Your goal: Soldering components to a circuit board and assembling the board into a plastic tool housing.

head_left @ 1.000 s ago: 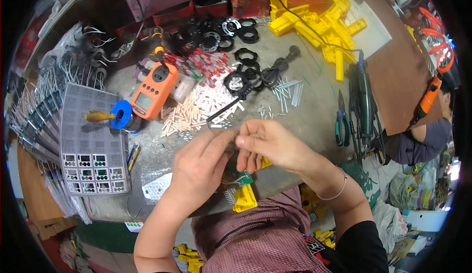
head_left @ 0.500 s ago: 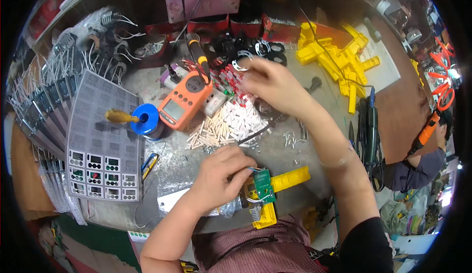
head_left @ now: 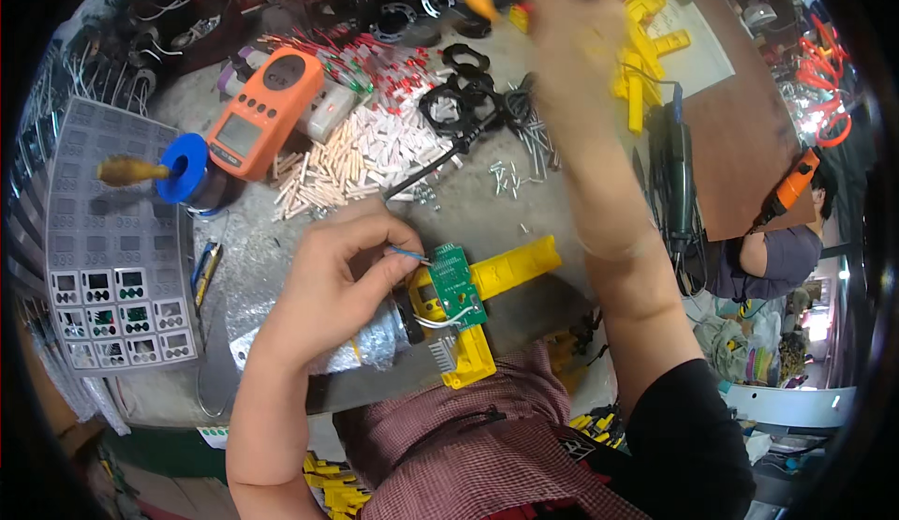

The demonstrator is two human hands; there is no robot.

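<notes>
My left hand [head_left: 339, 281] is closed in a pinch on thin blue wires [head_left: 408, 255] at the upper left edge of a green circuit board [head_left: 457, 286]. The board lies across an open yellow plastic housing [head_left: 515, 265], and a white wire [head_left: 445, 321] loops from its lower side. Beside it rests a grey finned metal piece [head_left: 442, 355]. At the far edge of the bench, my right hand [head_left: 571, 14] is smeared by motion. It appears closed around a black-and-yellow tool [head_left: 479, 0], whose kind I cannot make out.
An orange meter [head_left: 267, 112] and a blue solder spool [head_left: 184, 169] stand left of piled white and beige sleeves [head_left: 375, 136]. Black rings [head_left: 449, 108] and loose screws [head_left: 510, 178] lie mid-bench. Yellow housings [head_left: 641, 61] sit far right, near a dark green corded tool [head_left: 674, 173]. Another person's sleeve [head_left: 777, 262] shows at right.
My right hand has moved from the red parts up to the far edge. The black-and-yellow tool has left its place over the orange meter. The view has shifted; my left hand keeps its pinch.
</notes>
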